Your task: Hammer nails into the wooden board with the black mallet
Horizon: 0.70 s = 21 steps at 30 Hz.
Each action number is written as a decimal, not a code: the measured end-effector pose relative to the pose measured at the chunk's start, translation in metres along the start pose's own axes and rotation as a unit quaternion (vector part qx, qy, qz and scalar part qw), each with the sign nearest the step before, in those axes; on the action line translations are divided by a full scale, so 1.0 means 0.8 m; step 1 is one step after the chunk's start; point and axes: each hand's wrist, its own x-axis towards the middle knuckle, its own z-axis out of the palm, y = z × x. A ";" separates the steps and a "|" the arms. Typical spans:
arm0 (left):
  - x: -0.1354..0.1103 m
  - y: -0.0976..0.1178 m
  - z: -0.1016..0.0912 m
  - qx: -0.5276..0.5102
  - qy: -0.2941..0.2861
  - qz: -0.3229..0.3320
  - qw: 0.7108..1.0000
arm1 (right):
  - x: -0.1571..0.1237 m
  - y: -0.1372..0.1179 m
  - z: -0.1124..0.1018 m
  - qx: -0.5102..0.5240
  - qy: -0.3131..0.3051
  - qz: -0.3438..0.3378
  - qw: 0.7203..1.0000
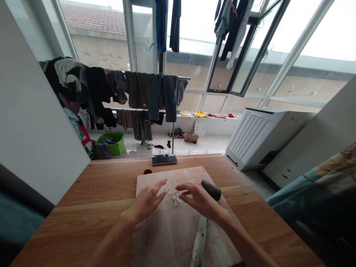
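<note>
As laundry hangs on a rack [155, 92] by the windows, a person's left hand [147, 202], fingers spread, and right hand [198, 198], fingers curled, flank a small heap of nails [174, 198] on a wooden board [167, 233] atop the table [91, 200]. Whether the right hand pinches one is unclear.

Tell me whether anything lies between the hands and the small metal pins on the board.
Nothing visible does. The metal pins lie bare on the board, in the gap between the left hand and the right hand. The dark tool lies beyond the right hand, not in the way.
</note>
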 end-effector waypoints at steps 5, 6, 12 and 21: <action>-0.083 -0.018 -0.010 0.147 0.073 0.037 0.986 | -0.096 0.032 -0.034 -0.094 0.204 0.034 0.974; -0.105 -0.019 -0.008 0.176 0.082 0.056 0.979 | -0.119 0.049 -0.040 -0.131 0.244 0.061 0.959; -0.188 -0.016 0.008 0.303 0.060 0.147 0.940 | -0.216 0.152 -0.024 -0.315 0.242 0.172 0.902; -0.219 -0.081 -0.032 0.358 0.159 0.001 0.920 | -0.198 0.099 0.061 -0.366 0.179 0.016 0.913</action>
